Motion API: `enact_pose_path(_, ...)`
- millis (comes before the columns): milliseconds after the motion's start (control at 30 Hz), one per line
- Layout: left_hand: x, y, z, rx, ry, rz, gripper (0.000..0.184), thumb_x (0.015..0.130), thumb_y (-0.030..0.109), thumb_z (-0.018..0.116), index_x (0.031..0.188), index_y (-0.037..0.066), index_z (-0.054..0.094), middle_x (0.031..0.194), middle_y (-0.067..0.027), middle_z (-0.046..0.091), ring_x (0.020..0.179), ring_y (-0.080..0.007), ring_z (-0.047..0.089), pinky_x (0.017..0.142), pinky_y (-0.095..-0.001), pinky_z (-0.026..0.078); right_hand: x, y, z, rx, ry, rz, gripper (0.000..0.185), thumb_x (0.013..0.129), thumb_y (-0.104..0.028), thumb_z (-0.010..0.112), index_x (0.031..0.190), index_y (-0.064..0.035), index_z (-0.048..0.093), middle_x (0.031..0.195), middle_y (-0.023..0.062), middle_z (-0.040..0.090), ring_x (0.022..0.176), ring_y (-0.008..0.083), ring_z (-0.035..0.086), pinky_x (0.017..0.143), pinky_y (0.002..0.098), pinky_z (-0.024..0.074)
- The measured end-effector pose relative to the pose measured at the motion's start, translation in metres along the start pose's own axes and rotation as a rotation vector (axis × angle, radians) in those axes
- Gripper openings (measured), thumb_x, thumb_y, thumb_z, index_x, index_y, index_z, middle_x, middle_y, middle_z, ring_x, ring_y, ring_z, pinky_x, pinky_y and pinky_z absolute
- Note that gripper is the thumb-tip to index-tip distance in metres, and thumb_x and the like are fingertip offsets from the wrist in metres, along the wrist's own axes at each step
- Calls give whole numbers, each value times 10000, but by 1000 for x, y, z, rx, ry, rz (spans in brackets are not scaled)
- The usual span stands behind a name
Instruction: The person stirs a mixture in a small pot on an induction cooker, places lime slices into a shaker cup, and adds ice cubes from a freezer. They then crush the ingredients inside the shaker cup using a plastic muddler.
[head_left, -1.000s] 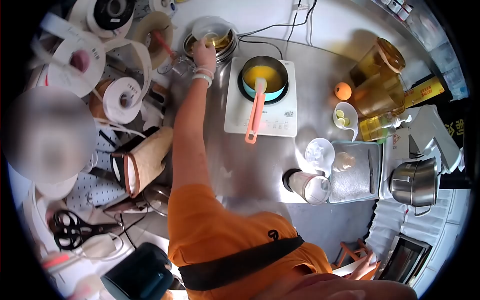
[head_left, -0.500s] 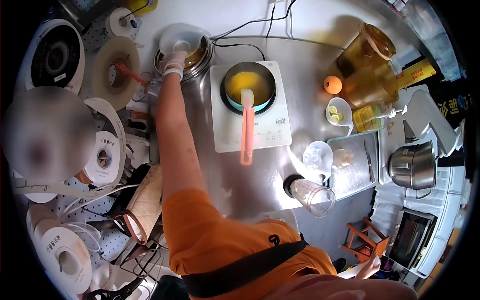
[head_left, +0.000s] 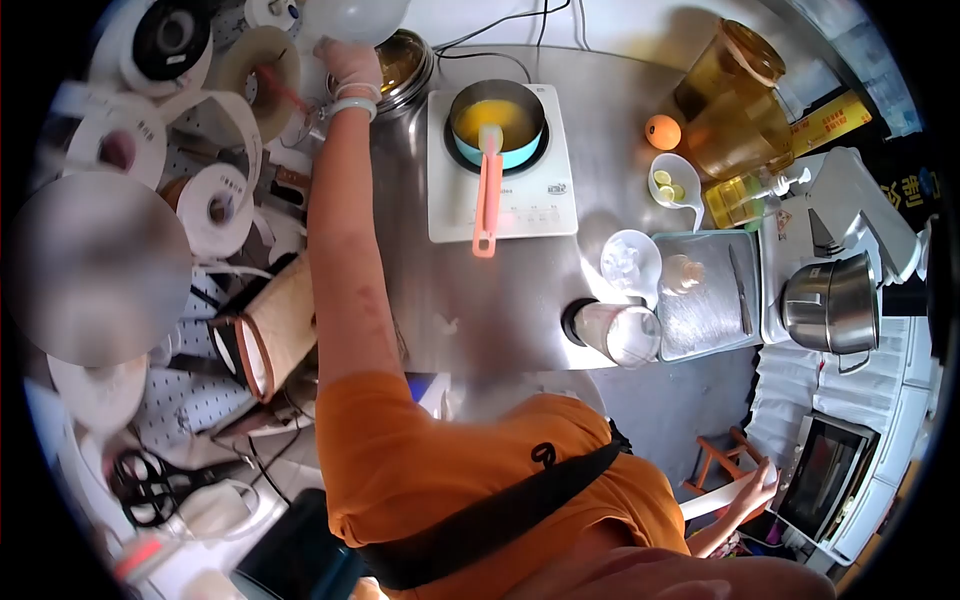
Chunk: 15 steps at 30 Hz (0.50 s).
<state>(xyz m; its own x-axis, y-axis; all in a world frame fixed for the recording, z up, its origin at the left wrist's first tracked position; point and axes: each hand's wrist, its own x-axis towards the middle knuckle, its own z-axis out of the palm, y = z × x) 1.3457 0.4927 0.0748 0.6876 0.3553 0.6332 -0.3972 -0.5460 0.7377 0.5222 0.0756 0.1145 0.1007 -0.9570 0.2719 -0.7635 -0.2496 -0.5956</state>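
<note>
At the upper left, my left hand (head_left: 352,65), with a bracelet at the wrist, grips the rim of a translucent bowl (head_left: 358,14). The bowl is raised above and left of stacked metal bowls (head_left: 412,92) holding something amber. My right hand (head_left: 756,487) is far off at the lower right, its fingers closed around a white object (head_left: 712,502) I cannot make out. Between them, a turquoise pot (head_left: 520,156) of yellow liquid sits on a white induction cooker (head_left: 505,212). A pink-handled spatula (head_left: 487,200) rests in it.
Right of the cooker are an orange (head_left: 662,132), a white cup of lime slices (head_left: 692,180), amber pitchers (head_left: 745,130), a pump bottle (head_left: 735,203) and a tray with a knife (head_left: 705,330). A clear measuring cup (head_left: 625,335) lies near the front edge. Ribbon rolls (head_left: 215,210) crowd the left.
My left hand has lifted the translucent bowl up and away from the metal bowls. My right hand and the white object show more fully. The camera view has shifted.
</note>
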Motion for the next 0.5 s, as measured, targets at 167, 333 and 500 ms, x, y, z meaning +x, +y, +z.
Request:
enact_pose_path(167, -62, 48, -50, -16, -1, -140, 489, 728, 59, 614, 1156, -128, 468, 1159, -274, 488, 1082, -406, 505, 962, -423, 410, 51, 38, 16, 330, -223, 52, 445, 850, -307, 675, 1111, 23, 531, 620, 57, 535, 459, 129, 496, 405, 281, 404)
enact_pose_path(333, -187, 111, -162, -299, -5, -180, 512, 782, 62, 641, 1223, -106, 440, 1121, -189, 523, 1027, -299, 529, 914, -388, 440, 78, 18, 20, 460, -390, -76, 306, 861, -319, 643, 881, -28, 549, 557, 44, 520, 478, 144, 496, 467, 277, 393)
enact_pose_path(500, -355, 135, -266, 89, -101, -321, 456, 774, -61, 549, 1225, -51, 488, 977, -107, 569, 617, -124, 540, 510, -259, 452, 117, -6, -3, 578, -670, -473, 340, 874, -370, 565, 792, -45, 507, 609, 58, 516, 540, 133, 487, 526, 263, 380)
